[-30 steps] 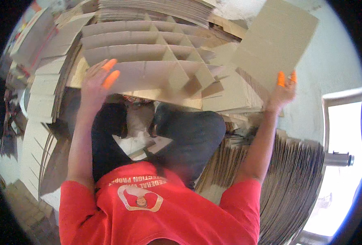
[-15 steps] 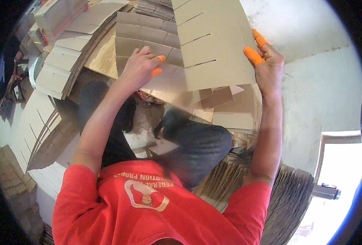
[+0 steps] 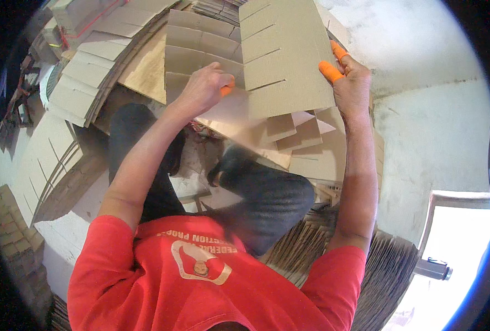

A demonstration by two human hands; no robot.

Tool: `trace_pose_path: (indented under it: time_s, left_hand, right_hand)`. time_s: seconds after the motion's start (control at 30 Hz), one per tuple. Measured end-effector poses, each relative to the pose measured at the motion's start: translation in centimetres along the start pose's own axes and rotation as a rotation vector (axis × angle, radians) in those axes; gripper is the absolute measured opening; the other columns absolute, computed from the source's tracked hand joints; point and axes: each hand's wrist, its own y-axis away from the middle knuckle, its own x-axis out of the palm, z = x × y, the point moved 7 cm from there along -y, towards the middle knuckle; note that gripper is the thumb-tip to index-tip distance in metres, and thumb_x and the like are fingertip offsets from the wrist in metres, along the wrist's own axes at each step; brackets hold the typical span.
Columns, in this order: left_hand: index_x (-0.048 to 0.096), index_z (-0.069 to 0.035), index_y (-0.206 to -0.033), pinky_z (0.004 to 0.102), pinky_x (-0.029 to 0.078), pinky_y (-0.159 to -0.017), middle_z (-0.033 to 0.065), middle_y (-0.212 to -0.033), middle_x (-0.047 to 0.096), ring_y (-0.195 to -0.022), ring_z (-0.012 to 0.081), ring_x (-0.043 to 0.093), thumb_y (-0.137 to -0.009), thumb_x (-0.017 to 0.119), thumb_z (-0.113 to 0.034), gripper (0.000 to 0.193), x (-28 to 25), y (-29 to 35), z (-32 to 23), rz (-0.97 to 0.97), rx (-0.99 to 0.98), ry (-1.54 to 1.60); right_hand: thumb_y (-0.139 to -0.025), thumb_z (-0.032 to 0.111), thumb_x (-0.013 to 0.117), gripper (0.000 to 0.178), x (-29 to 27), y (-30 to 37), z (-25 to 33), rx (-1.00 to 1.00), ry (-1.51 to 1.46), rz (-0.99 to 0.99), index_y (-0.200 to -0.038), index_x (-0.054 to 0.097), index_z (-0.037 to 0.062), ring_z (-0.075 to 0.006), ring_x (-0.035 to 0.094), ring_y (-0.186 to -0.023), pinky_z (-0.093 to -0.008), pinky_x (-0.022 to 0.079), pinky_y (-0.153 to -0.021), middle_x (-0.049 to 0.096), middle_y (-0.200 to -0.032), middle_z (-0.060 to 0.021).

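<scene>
Slotted cardboard sheet (image 3: 283,58) swung leftward over the divider grid (image 3: 192,58) since a second ago, right hand (image 3: 352,83) pinching its edge right of the grid; left hand (image 3: 207,85) at the grid's near side, fingers curled, grip unclear; card pile (image 3: 85,77) left of the grid

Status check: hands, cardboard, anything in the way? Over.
Right hand grips slotted cardboard sheet by its right edge. Left hand at the cardboard grid, hold unclear. Sheet blocks view of part of the grid.
</scene>
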Motion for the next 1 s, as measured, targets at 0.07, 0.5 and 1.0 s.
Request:
trace_pose_path:
  time_s: [0.07,0.5,1.0]
  left_hand:
    - [0.063,-0.006,-0.079,0.0422,0.049,-0.068,0.0092,-0.074,0.063,-0.078,0.0308,0.057,-0.073,0.069,-0.011,0.010,0.2,0.1,0.4,-0.002,-0.006,0.024]
    - [0.059,-0.005,-0.071,0.0435,0.048,-0.063,0.0120,-0.066,0.057,-0.076,0.0318,0.057,-0.070,0.067,-0.006,0.008,0.5,-0.6,0.7,-0.047,0.019,0.098]
    - [0.061,-0.006,-0.068,0.0438,0.048,-0.096,0.0171,-0.064,0.057,-0.068,0.0369,0.059,-0.075,0.064,-0.005,0.008,0.3,-0.8,1.4,-0.021,-0.009,0.212]
  right_hand:
    - [-0.076,0.001,0.075,0.049,-0.1,-0.4,-0.8,0.001,-0.003,0.010,-0.123,0.060,-0.0038,-0.0131,0.066,-0.084,-0.0278,0.053,-0.074,0.071,-0.104,-0.0176]
    - [-0.076,0.000,0.074,0.052,0.4,-0.9,0.2,-0.037,0.059,0.112,-0.126,0.060,-0.0003,-0.0082,0.062,-0.079,-0.0255,0.051,-0.070,0.071,-0.099,-0.0122]
    - [-0.079,-0.001,0.072,0.053,4.6,-0.5,0.9,0.056,0.077,0.244,-0.130,0.056,-0.0016,-0.0076,0.055,-0.074,-0.0245,0.048,-0.068,0.065,-0.084,-0.0060]
